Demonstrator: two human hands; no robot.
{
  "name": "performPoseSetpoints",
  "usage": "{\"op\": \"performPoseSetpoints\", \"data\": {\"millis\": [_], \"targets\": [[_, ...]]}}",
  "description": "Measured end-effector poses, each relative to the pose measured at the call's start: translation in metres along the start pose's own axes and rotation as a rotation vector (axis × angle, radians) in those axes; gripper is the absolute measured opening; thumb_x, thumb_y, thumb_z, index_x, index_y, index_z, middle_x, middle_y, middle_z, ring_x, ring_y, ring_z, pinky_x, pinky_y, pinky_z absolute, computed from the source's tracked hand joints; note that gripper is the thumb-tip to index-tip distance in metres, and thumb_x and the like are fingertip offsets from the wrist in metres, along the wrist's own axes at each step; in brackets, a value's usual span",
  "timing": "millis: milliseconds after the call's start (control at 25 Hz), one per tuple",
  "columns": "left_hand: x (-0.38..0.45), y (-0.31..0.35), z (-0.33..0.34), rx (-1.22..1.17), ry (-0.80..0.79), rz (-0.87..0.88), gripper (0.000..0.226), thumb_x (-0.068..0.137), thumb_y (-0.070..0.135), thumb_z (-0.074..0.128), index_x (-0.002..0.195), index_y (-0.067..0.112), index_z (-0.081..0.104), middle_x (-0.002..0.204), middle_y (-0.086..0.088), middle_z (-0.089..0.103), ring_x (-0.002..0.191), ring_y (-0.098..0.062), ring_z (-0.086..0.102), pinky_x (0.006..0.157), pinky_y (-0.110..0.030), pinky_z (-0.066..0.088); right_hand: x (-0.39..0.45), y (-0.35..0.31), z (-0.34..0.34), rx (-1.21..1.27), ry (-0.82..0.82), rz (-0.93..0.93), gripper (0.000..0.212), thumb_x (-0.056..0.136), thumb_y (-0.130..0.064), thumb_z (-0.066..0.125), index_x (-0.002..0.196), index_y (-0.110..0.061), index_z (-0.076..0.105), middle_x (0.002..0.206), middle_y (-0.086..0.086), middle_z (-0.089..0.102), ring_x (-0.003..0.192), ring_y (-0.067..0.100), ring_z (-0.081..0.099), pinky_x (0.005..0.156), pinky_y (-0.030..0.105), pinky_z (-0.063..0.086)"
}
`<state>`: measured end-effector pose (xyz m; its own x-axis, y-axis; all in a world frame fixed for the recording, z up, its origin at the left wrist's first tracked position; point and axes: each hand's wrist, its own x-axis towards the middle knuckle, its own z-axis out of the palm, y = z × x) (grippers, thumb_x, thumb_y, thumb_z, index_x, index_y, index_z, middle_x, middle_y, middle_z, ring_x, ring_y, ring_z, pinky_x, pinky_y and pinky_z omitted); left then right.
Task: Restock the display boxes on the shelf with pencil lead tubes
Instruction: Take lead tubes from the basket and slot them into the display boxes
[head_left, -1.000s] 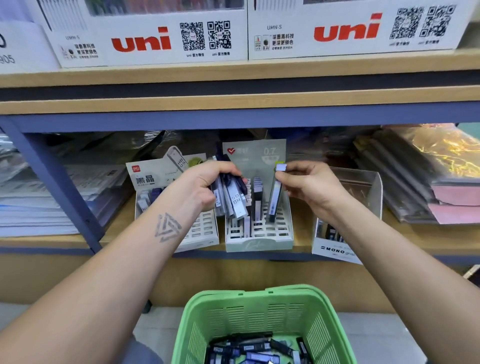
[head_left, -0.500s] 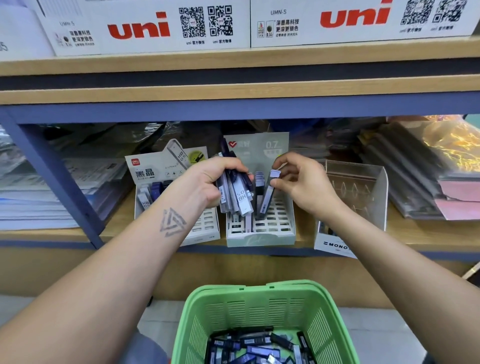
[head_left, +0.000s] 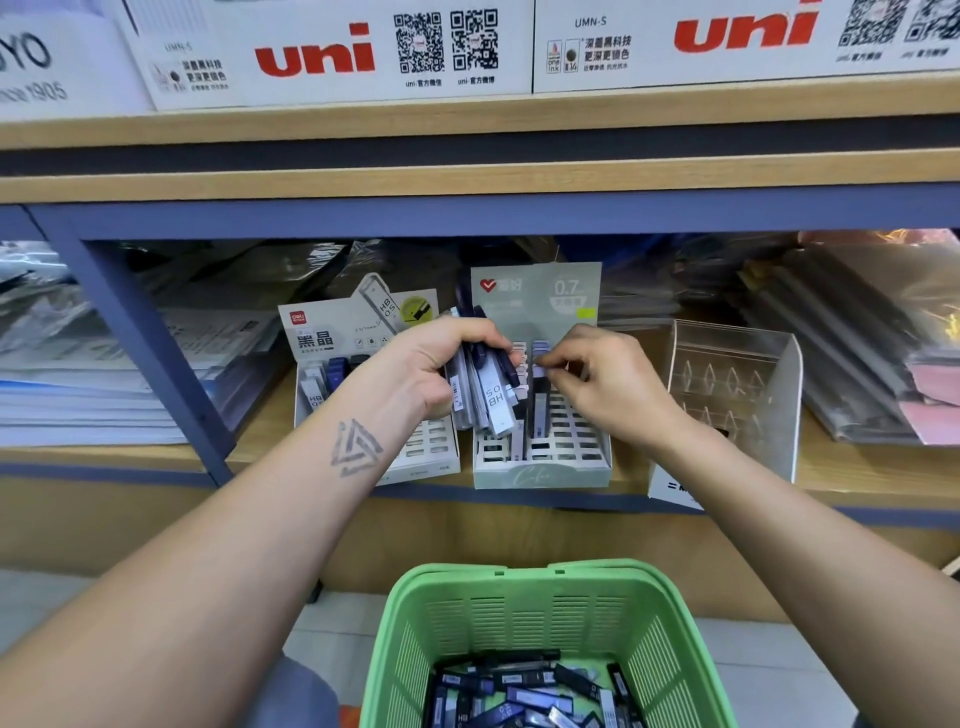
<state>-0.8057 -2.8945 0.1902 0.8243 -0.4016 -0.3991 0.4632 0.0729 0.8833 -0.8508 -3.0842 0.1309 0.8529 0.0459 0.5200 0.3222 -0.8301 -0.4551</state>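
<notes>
Both forearms are bare, no sleeves, watch or rings showing. The left forearm carries a dark tattoo of interlocked triangle outlines just behind the wrist. The right forearm is unmarked.

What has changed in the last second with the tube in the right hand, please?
The right hand has lowered its single lead tube from a tilt above the middle display box until it stands upright in a slot, fingertips still pinching its top. The left hand still grips its bundle of lead tubes beside it. The green basket below remains stocked.
</notes>
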Motion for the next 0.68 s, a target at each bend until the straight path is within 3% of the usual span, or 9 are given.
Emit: {"op": "performPoseSetpoints", "data": {"millis": [120, 200, 280, 360, 440, 520, 680], "targets": [[-0.003, -0.004, -0.001, -0.040, -0.017, -0.005, 0.017, 0.087, -0.007, 0.056, 0.074, -0.005, 0.068, 0.074, -0.017, 0.072, 0.065, -0.024, 0.072, 0.078, -0.043, 0.060, -0.001, 0.001, -0.004, -0.042, -0.043, 0.002, 0.031, 0.090, -0.006, 0.060, 0.113, -0.018, 0.077, 0.103, -0.003, 0.068, 0.099, 0.023, 0.064, 0.084, 0.044, 0.054], [-0.006, -0.007, 0.000, -0.087, -0.027, -0.003, 0.013, 0.087, -0.007, 0.055, 0.083, -0.006, 0.067, 0.080, -0.017, 0.073, 0.070, -0.025, 0.074, 0.079, -0.043, 0.060, -0.004, 0.001, -0.006, -0.072, -0.105, 0.014, 0.039, 0.091, -0.003, 0.057, 0.121, -0.019, 0.074, 0.103, -0.005, 0.066, 0.103, 0.023, 0.063, 0.087, 0.039, 0.053], [-0.011, -0.010, 0.003, -0.117, -0.039, -0.002, 0.012, 0.087, -0.007, 0.054, 0.089, -0.007, 0.066, 0.083, -0.018, 0.073, 0.072, -0.026, 0.074, 0.080, -0.043, 0.061, -0.007, -0.005, -0.009, -0.070, -0.170, 0.058, 0.045, 0.092, -0.005, 0.055, 0.132, -0.021, 0.067, 0.100, -0.010, 0.062, 0.102, 0.020, 0.063, 0.085, 0.026, 0.048], [-0.016, -0.013, 0.006, -0.132, -0.060, -0.004, 0.014, 0.087, -0.007, 0.054, 0.087, -0.006, 0.067, 0.083, -0.019, 0.073, 0.073, -0.027, 0.074, 0.078, -0.041, 0.062, -0.007, -0.015, -0.017, 0.049, -0.103, 0.133, 0.044, 0.094, -0.008, 0.057, 0.135, -0.023, 0.063, 0.094, -0.013, 0.065, 0.087, 0.012, 0.064, 0.075, 0.014, 0.044], [-0.021, -0.016, 0.010, -0.142, -0.098, -0.001, 0.015, 0.086, -0.008, 0.052, 0.091, -0.006, 0.067, 0.085, -0.020, 0.073, 0.073, -0.029, 0.074, 0.070, -0.042, 0.063, -0.003, -0.030, -0.028, 0.346, -0.022, 0.239, 0.032, 0.096, -0.013, 0.062, 0.126, -0.022, 0.067, 0.088, -0.005, 0.070, 0.074, 0.007, 0.064, 0.070, 0.018, 0.049], [-0.023, -0.017, 0.010, -0.165, -0.146, 0.006, 0.021, 0.085, -0.008, 0.051, 0.100, -0.004, 0.065, 0.090, -0.022, 0.072, 0.077, -0.032, 0.073, 0.073, -0.045, 0.062, -0.002, -0.046, -0.036, 0.605, -0.104, 0.307, 0.027, 0.095, -0.019, 0.069, 0.121, -0.017, 0.068, 0.089, 0.003, 0.072, 0.072, 0.008, 0.067, 0.064, 0.028, 0.054], [-0.021, -0.017, -0.003, -0.135, -0.135, 0.018, 0.019, 0.086, -0.007, 0.052, 0.088, -0.003, 0.071, 0.090, -0.017, 0.072, 0.078, -0.030, 0.070, 0.076, -0.041, 0.061, -0.004, -0.055, -0.034, 0.603, -0.284, 0.308, 0.051, 0.086, -0.025, 0.080, 0.133, -0.020, 0.060, 0.102, 0.002, 0.067, 0.083, 0.013, 0.067, 0.064, 0.027, 0.056]]}}
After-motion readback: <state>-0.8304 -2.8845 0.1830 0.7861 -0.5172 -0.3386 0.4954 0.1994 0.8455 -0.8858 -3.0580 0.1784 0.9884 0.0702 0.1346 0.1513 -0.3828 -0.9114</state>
